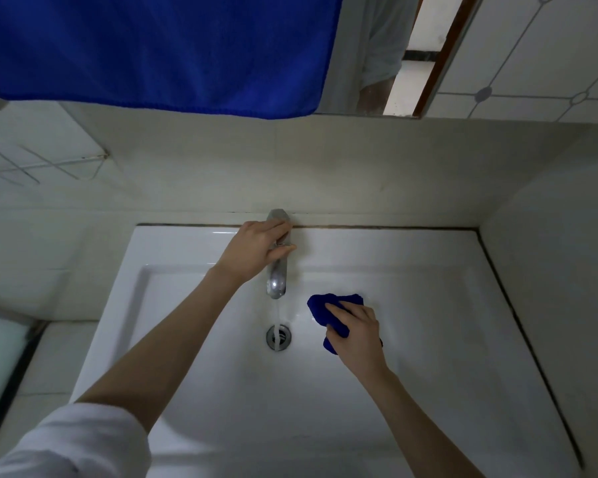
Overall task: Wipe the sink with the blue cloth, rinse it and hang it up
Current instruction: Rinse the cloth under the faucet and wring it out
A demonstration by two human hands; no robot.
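My left hand [256,250] grips the tap [276,284] behind the drain [278,337]; my right hand [356,332] holds the cloth [328,301] right of it.

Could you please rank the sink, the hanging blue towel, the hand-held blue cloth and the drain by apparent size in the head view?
1. sink
2. hanging blue towel, cropped by the frame and probably nearer, so true size unsure
3. blue cloth, bunched, partly hidden under the right hand
4. drain

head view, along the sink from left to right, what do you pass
white sleeve → drain → blue cloth, gripped by the right hand → sink rim. The left hand and faucet overlap above the drain, so they are left out.
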